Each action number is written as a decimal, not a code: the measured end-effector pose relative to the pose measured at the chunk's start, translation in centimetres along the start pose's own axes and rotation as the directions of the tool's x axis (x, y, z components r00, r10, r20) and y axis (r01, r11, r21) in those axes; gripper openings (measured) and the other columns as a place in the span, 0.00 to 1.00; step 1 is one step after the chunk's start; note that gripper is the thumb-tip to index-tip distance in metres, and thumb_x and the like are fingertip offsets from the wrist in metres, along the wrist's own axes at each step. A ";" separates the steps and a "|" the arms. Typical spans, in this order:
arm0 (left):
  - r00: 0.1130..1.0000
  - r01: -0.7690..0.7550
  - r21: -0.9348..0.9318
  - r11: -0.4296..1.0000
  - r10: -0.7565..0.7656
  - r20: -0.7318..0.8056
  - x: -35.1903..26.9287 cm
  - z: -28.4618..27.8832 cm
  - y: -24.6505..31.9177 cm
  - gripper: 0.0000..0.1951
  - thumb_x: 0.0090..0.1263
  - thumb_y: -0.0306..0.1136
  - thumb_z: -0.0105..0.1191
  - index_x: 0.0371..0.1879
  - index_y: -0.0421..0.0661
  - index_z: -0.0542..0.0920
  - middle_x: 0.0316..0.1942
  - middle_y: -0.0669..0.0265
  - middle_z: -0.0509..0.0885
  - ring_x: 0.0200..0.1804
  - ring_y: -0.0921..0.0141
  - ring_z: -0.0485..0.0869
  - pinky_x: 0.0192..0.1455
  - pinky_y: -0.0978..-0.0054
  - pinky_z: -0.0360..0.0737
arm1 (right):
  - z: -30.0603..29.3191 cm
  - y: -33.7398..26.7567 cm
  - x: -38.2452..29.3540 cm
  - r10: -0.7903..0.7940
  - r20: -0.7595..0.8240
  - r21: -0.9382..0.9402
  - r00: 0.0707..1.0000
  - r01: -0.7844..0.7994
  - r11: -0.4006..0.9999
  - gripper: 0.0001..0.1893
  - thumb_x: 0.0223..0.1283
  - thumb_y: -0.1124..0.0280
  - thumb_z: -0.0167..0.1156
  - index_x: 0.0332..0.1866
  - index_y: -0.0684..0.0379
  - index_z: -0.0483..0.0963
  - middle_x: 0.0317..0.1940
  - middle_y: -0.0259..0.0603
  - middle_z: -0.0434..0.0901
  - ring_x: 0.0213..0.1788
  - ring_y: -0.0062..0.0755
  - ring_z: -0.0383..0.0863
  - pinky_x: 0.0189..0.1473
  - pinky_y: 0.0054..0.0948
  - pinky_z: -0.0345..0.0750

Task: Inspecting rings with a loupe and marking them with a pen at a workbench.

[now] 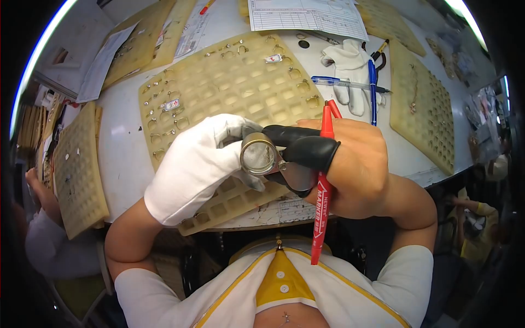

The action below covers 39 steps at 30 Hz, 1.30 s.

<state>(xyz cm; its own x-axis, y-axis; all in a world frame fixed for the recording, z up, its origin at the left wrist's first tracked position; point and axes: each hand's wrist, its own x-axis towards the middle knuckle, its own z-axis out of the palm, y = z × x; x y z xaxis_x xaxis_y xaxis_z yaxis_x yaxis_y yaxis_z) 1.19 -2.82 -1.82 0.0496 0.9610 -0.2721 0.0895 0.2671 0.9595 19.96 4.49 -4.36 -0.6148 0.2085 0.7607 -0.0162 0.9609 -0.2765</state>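
My right hand (361, 168), with black rubber finger cots (313, 151) on its fingers, holds a folding jeweller's loupe (258, 156) by its metal cover. A red marker pen (322, 205) is tucked between the same fingers, its tip uncapped and pointing away from me. My left hand (192, 168), in a white glove with grey fingertips, is curled right behind the lens. Through the glass a small metallic piece of jewellery shows against the gloved fingertips; its full shape is hidden. Both hands hover over a pale ring tray (242, 88) with rings along its sides and top.
More jewellery trays stand at the left (80, 172) and right (422, 102). Beyond lie a white glove (348, 61), a blue pen (372, 92), pliers (381, 55) and a printed form (307, 16). A co-worker's arm (43, 192) is at far left.
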 end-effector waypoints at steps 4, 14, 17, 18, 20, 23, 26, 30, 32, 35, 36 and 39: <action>0.996 -0.091 0.076 0.993 0.091 0.005 0.1 -0.1 -0.4 0.11 0.67 0.25 0.48 0.44 0.33 0.73 0.36 0.63 0.80 0.35 0.76 0.80 0.37 0.80 0.80 | 0.0 0.0 0.1 -0.016 -0.003 0.001 1.000 0.016 1.000 0.12 0.43 0.74 0.64 0.20 0.59 0.65 0.14 0.36 0.66 0.15 0.36 0.69 0.15 0.31 0.66; 0.973 -0.187 0.282 0.941 0.217 -0.079 0.1 0.2 -0.7 0.10 0.64 0.24 0.48 0.42 0.35 0.77 0.36 0.63 0.82 0.39 0.76 0.80 0.44 0.79 0.76 | 0.0 0.2 0.1 -0.005 0.003 0.037 1.000 0.005 0.999 0.12 0.43 0.74 0.64 0.20 0.59 0.66 0.14 0.36 0.66 0.15 0.35 0.69 0.15 0.31 0.65; 0.955 -0.248 0.370 0.895 0.290 -0.064 0.0 0.2 -0.6 0.10 0.63 0.24 0.48 0.41 0.35 0.77 0.36 0.61 0.82 0.39 0.75 0.80 0.44 0.78 0.77 | 0.0 0.1 0.1 -0.008 -0.019 0.030 1.000 0.009 1.000 0.11 0.42 0.73 0.65 0.21 0.59 0.67 0.14 0.36 0.67 0.14 0.34 0.69 0.14 0.30 0.65; 0.939 -0.284 0.484 0.828 0.341 -0.031 0.0 0.0 -0.6 0.10 0.63 0.24 0.47 0.41 0.35 0.78 0.36 0.61 0.83 0.39 0.75 0.80 0.44 0.78 0.77 | 0.1 0.2 0.0 -0.024 -0.031 0.013 0.999 0.024 1.000 0.11 0.42 0.73 0.65 0.21 0.60 0.67 0.14 0.36 0.67 0.15 0.34 0.69 0.15 0.30 0.65; 0.958 -0.234 0.390 0.890 0.279 -0.063 0.1 0.3 -0.5 0.11 0.63 0.25 0.47 0.41 0.35 0.77 0.35 0.59 0.82 0.38 0.73 0.81 0.44 0.77 0.77 | 0.0 0.0 0.2 -0.015 -0.043 0.029 0.999 0.016 0.999 0.11 0.42 0.73 0.65 0.21 0.60 0.67 0.14 0.36 0.67 0.15 0.35 0.70 0.15 0.30 0.65; 0.963 -0.206 0.407 0.890 0.259 -0.078 0.3 0.2 -0.6 0.10 0.64 0.26 0.48 0.39 0.34 0.77 0.35 0.60 0.82 0.35 0.74 0.81 0.40 0.78 0.77 | -0.4 0.3 0.3 -0.008 0.003 0.022 1.000 0.008 1.000 0.12 0.36 0.75 0.65 0.21 0.59 0.67 0.14 0.37 0.67 0.15 0.37 0.70 0.16 0.32 0.66; 0.998 0.005 0.038 0.999 -0.003 -0.059 0.3 0.1 -0.2 0.08 0.65 0.26 0.48 0.39 0.34 0.76 0.33 0.63 0.80 0.32 0.75 0.80 0.39 0.79 0.78 | -0.9 2.0 0.6 0.005 -0.054 -0.177 0.999 -0.014 0.984 0.14 0.30 0.77 0.65 0.25 0.61 0.68 0.15 0.38 0.68 0.16 0.41 0.70 0.19 0.34 0.67; 1.000 -0.010 -0.139 0.990 0.008 -0.020 0.2 -0.2 -0.6 0.10 0.67 0.25 0.48 0.43 0.34 0.74 0.33 0.62 0.79 0.32 0.73 0.80 0.37 0.77 0.79 | -3.2 5.0 1.2 0.606 -0.055 -0.531 0.794 -0.537 0.656 0.06 0.47 0.76 0.57 0.29 0.63 0.67 0.18 0.49 0.75 0.24 0.50 0.77 0.24 0.41 0.70; 1.000 -0.005 -0.168 0.986 0.007 0.014 0.4 -0.2 -0.5 0.11 0.67 0.27 0.48 0.44 0.34 0.73 0.34 0.62 0.79 0.33 0.73 0.80 0.38 0.77 0.79 | -4.0 7.7 0.4 0.673 -0.078 -0.694 0.736 -0.525 0.493 0.06 0.49 0.74 0.54 0.31 0.64 0.68 0.21 0.52 0.77 0.28 0.53 0.78 0.29 0.45 0.72; 0.997 0.011 -0.158 0.987 0.001 0.072 0.8 -0.6 -0.5 0.12 0.67 0.29 0.49 0.44 0.34 0.73 0.36 0.62 0.78 0.35 0.73 0.80 0.39 0.76 0.80 | -4.8 9.8 -0.4 0.735 -0.060 -0.814 0.675 -0.459 0.355 0.08 0.50 0.71 0.53 0.33 0.64 0.70 0.24 0.53 0.79 0.31 0.53 0.79 0.34 0.47 0.73; 0.995 0.009 -0.154 0.988 0.006 0.096 0.7 -0.8 -0.4 0.11 0.67 0.28 0.49 0.44 0.34 0.73 0.36 0.62 0.78 0.35 0.74 0.80 0.39 0.76 0.80 | -4.8 10.3 -0.5 0.740 -0.041 -0.828 0.672 -0.437 0.351 0.09 0.49 0.70 0.54 0.33 0.64 0.70 0.24 0.52 0.79 0.31 0.53 0.79 0.34 0.47 0.74; 0.996 0.033 -0.211 0.977 -0.015 0.085 0.8 -0.6 -0.5 0.10 0.67 0.28 0.49 0.43 0.34 0.73 0.35 0.61 0.79 0.35 0.73 0.80 0.38 0.76 0.80 | -5.1 10.0 -0.3 0.758 -0.040 -0.835 0.651 -0.439 0.333 0.12 0.48 0.66 0.57 0.34 0.63 0.71 0.24 0.51 0.79 0.31 0.51 0.80 0.32 0.45 0.74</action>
<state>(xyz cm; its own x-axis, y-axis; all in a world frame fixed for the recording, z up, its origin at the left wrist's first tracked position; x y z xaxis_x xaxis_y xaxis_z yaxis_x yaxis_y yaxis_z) 0.58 -2.14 -2.51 0.1330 0.9472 -0.2916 -0.1209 0.3075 0.9438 24.03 14.94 -4.35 -0.3810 0.8715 0.3087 0.9226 0.3805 0.0643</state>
